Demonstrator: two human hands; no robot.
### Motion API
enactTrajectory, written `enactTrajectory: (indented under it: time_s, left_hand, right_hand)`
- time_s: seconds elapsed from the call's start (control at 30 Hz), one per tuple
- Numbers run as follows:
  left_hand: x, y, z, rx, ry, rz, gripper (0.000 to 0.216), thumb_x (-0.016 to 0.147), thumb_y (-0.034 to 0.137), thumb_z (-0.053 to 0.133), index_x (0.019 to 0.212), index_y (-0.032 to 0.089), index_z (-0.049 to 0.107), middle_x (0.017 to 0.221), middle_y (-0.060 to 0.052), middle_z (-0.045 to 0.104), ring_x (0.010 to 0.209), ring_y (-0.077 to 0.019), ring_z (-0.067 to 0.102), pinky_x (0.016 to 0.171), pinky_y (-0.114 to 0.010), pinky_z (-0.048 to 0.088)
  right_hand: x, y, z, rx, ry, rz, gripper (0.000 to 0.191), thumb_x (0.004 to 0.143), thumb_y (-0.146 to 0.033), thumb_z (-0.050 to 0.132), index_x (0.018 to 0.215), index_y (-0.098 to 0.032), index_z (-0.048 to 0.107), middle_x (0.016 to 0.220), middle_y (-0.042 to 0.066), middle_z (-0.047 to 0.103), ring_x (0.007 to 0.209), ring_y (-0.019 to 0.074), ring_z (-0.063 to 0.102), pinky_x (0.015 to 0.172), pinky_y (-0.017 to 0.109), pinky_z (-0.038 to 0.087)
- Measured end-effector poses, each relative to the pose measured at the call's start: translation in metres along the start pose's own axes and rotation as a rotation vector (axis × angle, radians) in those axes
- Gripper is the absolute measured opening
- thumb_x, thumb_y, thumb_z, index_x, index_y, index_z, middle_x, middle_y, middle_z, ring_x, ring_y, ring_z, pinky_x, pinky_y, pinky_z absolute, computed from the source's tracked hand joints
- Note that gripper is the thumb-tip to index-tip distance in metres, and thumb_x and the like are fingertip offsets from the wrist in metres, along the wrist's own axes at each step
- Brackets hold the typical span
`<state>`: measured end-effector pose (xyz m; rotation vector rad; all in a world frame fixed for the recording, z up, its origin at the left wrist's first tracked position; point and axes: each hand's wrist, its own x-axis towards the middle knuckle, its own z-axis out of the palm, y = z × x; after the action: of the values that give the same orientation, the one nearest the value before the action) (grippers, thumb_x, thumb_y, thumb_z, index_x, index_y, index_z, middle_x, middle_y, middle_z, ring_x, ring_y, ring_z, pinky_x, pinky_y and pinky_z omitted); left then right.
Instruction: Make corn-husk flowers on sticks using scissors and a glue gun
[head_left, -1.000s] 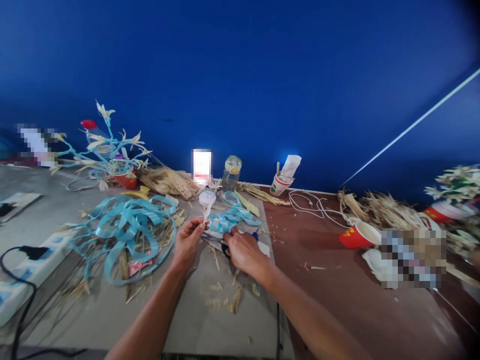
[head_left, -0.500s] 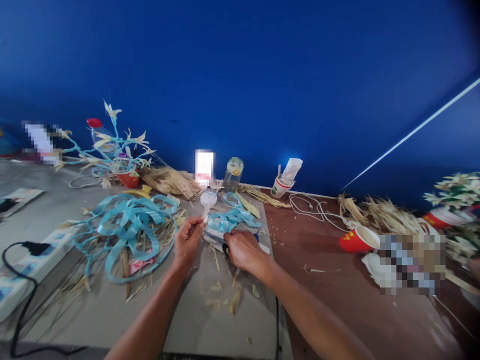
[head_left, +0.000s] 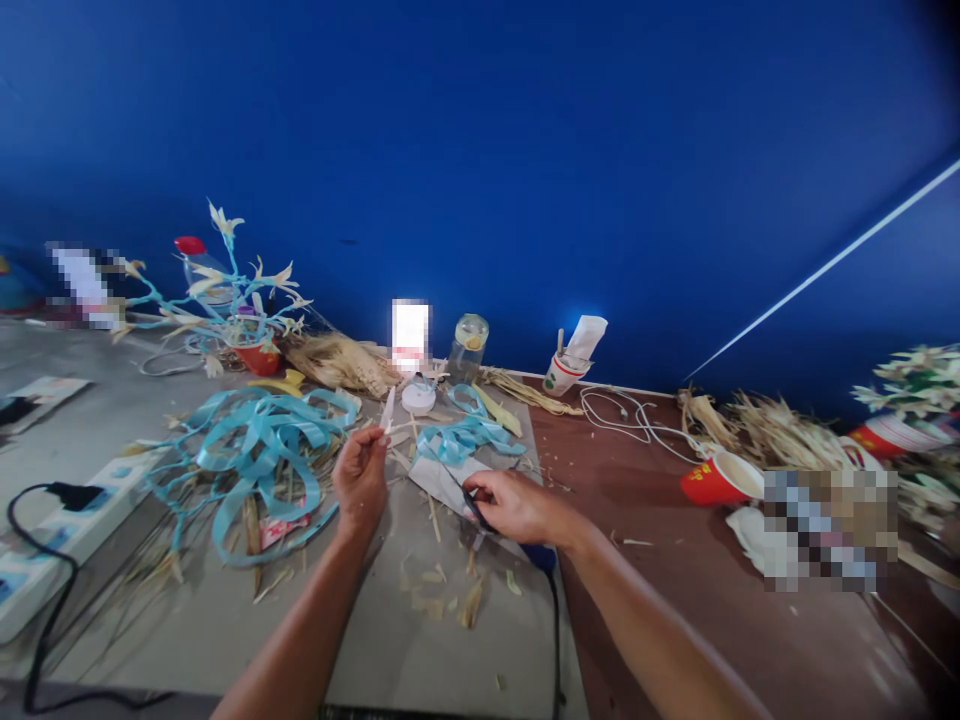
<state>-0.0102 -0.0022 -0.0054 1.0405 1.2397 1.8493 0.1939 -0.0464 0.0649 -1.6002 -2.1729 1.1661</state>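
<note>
My left hand point(head_left: 361, 480) is closed in a pinch around a pale, pointed piece of corn husk point(head_left: 388, 408), which stands up from the fingertips. In my right hand point(head_left: 517, 503) is a pair of black-handled scissors point(head_left: 474, 500), its thin tip pointing up and left over a whitish sheet point(head_left: 439, 483). The two hands are apart. A blue-handled tool point(head_left: 538, 556) with a black cord lies under my right wrist, partly hidden. Just beyond the hands are coiled light-blue ribbon point(head_left: 469, 438) and a small round white base point(head_left: 418, 399).
More blue ribbon point(head_left: 262, 430) is heaped at left beside a white power strip point(head_left: 82, 535). A red pot point(head_left: 259, 358) holds blue stems with pale flowers. A glass jar point(head_left: 468, 350) stands near the wall. At right lies a red paper cup point(head_left: 720, 478). Husk scraps point(head_left: 471, 605) litter the front.
My left hand has moved slightly left with the husk piece. My right hand has shifted right, away from the left, showing more of the scissors, the whitish sheet and the corded tool.
</note>
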Motion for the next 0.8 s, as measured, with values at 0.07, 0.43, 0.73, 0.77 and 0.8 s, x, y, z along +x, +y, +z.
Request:
enactTrajectory:
  time_s: [0.07, 0.43, 0.73, 0.77, 0.8]
  left_hand:
    - [0.0, 0.0, -0.001, 0.01, -0.017, -0.018, 0.015, 0.072, 0.03, 0.067, 0.082, 0.018, 0.065, 0.078, 0.0, 0.062, 0.073, -0.0123, 0.057, 0.072, -0.024, 0.042]
    - [0.003, 0.001, -0.002, -0.223, -0.21, -0.198, 0.019, 0.065, 0.029, 0.073, 0.078, 0.019, 0.064, 0.078, 0.0, 0.067, 0.075, -0.0127, 0.059, 0.073, -0.024, 0.042]
    - [0.001, 0.002, -0.003, -0.256, -0.267, -0.243, 0.02, 0.061, 0.03, 0.076, 0.071, 0.018, 0.065, 0.074, -0.001, 0.063, 0.071, -0.0123, 0.057, 0.07, -0.024, 0.043]
    - [0.001, 0.002, -0.003, -0.253, -0.273, -0.242, 0.02, 0.06, 0.03, 0.077, 0.071, 0.018, 0.065, 0.075, -0.001, 0.064, 0.072, -0.0126, 0.058, 0.071, -0.024, 0.043]
    - [0.001, 0.002, -0.003, -0.254, -0.279, -0.239, 0.019, 0.061, 0.03, 0.077, 0.07, 0.018, 0.065, 0.076, -0.001, 0.064, 0.073, -0.0128, 0.058, 0.072, -0.025, 0.043]
  right_hand:
    - [-0.004, 0.008, -0.001, 0.292, -0.082, 0.026, 0.024, 0.076, -0.028, 0.057, 0.097, -0.018, 0.065, 0.078, 0.004, 0.069, 0.068, 0.0146, 0.06, 0.058, 0.022, 0.039]
    - [-0.028, 0.033, -0.037, 0.964, -0.44, -0.064, 0.068, 0.06, -0.058, 0.073, 0.107, -0.01, 0.063, 0.075, 0.004, 0.06, 0.062, 0.0075, 0.048, 0.05, 0.017, 0.028]
    - [-0.016, 0.021, -0.033, 0.846, -0.508, -0.145, 0.07, 0.062, -0.061, 0.071, 0.108, -0.008, 0.064, 0.07, 0.003, 0.059, 0.058, 0.0071, 0.042, 0.052, 0.021, 0.024]
    - [-0.015, 0.02, -0.033, 0.839, -0.51, -0.151, 0.07, 0.062, -0.06, 0.071, 0.108, -0.008, 0.064, 0.07, 0.003, 0.059, 0.058, 0.0072, 0.042, 0.052, 0.021, 0.025]
    - [-0.014, 0.019, -0.033, 0.835, -0.507, -0.155, 0.069, 0.062, -0.06, 0.071, 0.107, -0.008, 0.065, 0.069, 0.002, 0.059, 0.057, 0.0071, 0.042, 0.052, 0.022, 0.025]
